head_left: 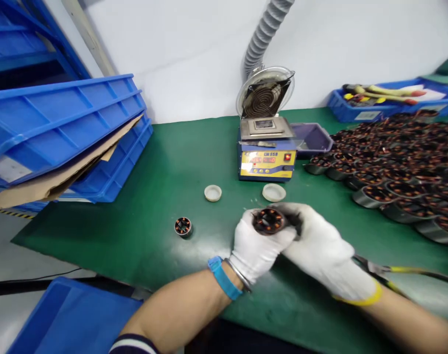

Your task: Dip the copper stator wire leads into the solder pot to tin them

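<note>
My left hand, in a white glove, is wrapped round a motor stator with copper windings facing up. At its right side my right hand, also gloved, is closed with its darkened fingertips against the stator; whether they pinch a wire is too blurred to tell. Another stator stands on the green table to the left. Beyond my hands sit two small white dishes. A yellow and blue solder pot with a digital display is behind them.
Many stators crowd the table's right side. Yellow-handled pliers lie near my right wrist. A purple bin and a blue tool tray are at the back. Blue crates stand left; a grey duct hangs above the pot.
</note>
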Demonstrator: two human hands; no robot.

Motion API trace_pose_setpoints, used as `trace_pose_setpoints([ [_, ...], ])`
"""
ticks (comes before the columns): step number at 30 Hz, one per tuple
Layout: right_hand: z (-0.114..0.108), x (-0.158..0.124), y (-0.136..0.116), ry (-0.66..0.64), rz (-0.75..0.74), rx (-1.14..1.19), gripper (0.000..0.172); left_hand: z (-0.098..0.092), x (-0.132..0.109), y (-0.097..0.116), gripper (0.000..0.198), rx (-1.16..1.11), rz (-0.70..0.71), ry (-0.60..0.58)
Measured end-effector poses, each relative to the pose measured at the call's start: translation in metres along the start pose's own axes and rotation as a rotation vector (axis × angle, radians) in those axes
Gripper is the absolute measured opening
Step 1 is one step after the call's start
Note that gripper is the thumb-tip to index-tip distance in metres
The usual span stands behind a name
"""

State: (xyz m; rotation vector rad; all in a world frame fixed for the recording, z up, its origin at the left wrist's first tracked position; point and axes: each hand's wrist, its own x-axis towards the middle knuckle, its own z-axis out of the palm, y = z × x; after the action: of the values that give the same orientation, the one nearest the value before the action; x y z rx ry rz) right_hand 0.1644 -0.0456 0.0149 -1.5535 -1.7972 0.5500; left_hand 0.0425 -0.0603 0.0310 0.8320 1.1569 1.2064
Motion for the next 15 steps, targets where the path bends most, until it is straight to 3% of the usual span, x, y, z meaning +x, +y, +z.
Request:
trace_pose_setpoints([
  [2,0.002,-0.013,0.007,-0.026,-0.07,-0.095,0.05,-0.008,-0.007,0.003,0.033,0.178,0.018,0.042],
  [4,-0.011,-0.015,0.017,-0.049,-0.167,-0.147,0.065,-0.025,-0.016,0.005,0.029,0.478,0.087,0.019],
  [6,-0.038,-0.011,0.032,0.031,-0.249,-0.269,0.075,-0.048,-0.024,0.005,0.031,0.904,0.295,0.066],
  [8,-0.07,-0.006,0.049,0.159,-0.196,-0.47,0.071,-0.073,-0.029,0.004,0.029,1.284,0.441,0.225],
  [10,-0.099,-0.001,0.07,0.245,-0.053,-0.693,0.064,-0.096,-0.032,0.004,0.029,1.544,0.486,0.384],
  [12,-0.12,0.006,0.094,0.263,0.027,-0.852,0.063,-0.115,-0.032,0.005,0.035,1.683,0.487,0.523],
  [15,-0.132,0.018,0.131,0.293,-0.089,-0.803,0.048,-0.135,-0.032,0.009,0.043,1.737,0.518,0.695],
])
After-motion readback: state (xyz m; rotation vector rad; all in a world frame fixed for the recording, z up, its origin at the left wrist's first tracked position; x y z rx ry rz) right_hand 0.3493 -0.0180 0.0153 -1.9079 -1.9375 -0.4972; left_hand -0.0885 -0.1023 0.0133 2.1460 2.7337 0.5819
